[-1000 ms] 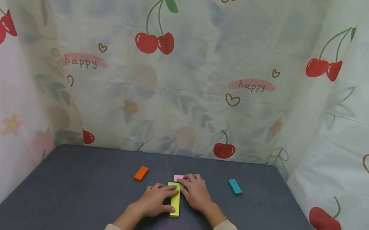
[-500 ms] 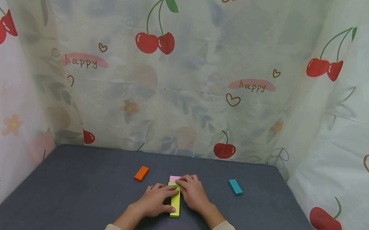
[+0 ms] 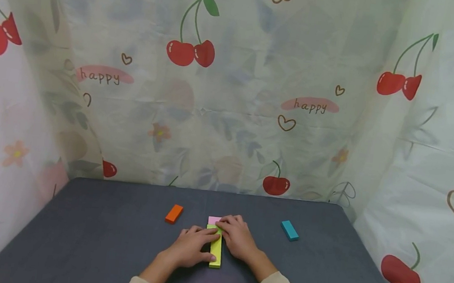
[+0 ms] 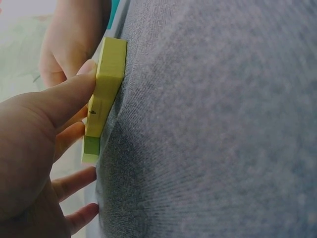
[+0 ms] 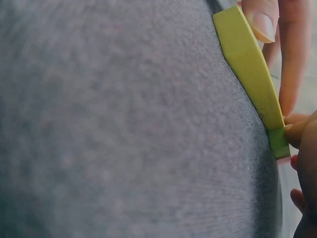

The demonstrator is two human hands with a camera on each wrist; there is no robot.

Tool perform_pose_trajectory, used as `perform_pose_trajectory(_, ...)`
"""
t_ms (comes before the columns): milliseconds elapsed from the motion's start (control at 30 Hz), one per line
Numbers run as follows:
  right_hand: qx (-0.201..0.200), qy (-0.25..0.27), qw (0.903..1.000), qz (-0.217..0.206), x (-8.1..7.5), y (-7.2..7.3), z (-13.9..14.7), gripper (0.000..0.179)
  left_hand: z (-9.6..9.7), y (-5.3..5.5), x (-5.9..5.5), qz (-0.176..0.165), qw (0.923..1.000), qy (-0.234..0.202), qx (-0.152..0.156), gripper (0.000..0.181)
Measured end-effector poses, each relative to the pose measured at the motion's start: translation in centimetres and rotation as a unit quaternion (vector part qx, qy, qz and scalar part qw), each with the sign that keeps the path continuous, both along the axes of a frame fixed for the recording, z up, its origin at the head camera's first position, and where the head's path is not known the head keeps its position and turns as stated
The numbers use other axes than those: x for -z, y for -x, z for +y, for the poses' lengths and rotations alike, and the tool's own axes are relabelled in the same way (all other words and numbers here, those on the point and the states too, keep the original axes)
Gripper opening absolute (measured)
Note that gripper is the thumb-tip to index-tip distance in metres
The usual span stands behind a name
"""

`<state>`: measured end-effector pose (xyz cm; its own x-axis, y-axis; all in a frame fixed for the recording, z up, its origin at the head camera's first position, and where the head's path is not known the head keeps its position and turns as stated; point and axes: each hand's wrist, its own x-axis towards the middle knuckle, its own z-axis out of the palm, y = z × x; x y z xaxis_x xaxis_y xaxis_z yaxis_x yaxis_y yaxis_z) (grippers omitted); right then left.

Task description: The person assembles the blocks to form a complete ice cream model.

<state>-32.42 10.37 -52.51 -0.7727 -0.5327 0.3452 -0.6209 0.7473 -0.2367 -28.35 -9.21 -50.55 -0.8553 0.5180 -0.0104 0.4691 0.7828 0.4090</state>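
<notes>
A yellow block [image 3: 216, 251] lies lengthwise before me on the dark cloth. A green block [image 4: 91, 145] meets its far end, and a pink block [image 3: 214, 220] lies just beyond. My left hand [image 3: 189, 247] rests its thumb near the yellow block's near end and its index finger near the far end. My right hand [image 3: 241, 240] is at the far end of the row. In the right wrist view its thumb touches the green block [image 5: 279, 141]. Its fingers cover the right part of the pink block; whether they grip it is hidden.
An orange block [image 3: 174, 214] lies to the left, and a blue block [image 3: 289, 231] to the right. Dark grey cloth covers the table [image 3: 85, 237]. Patterned curtains [image 3: 232, 91] stand behind and on both sides.
The pink block has shifted left, in line with the green and yellow blocks, and my right hand has moved slightly left with it. My left hand has stayed in place.
</notes>
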Motion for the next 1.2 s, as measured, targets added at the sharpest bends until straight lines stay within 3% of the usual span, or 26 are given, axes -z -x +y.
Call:
perform_pose_trajectory(367, -0.002, -0.003, 0.9999, 0.017, 0.2, 0.1, 0.0, 0.027, 0.0, 0.0, 0.1, -0.001, 1.0, 0.004, 0.002, 0.063)
perform_pose_trajectory(667, -0.015, 0.036, 0.9992, 0.012, -0.7, -0.3, 1.4, 0.026, 0.0, -0.1, -0.1, 0.006, 1.0, -0.002, 0.002, 0.061)
perform_pose_trajectory(933, 0.025, 0.062, 0.9978, 0.001, -2.2, -0.8, 4.3, 0.026, 0.3, 0.6, 0.0, 0.012, 0.9998, 0.003, -0.013, 0.061)
perform_pose_trajectory(1200, 0.065, 0.074, 0.9952, 0.001, -2.0, -1.1, 7.8, 0.025, 0.4, 1.0, 0.1, 0.021, 0.9995, 0.011, -0.022, 0.062)
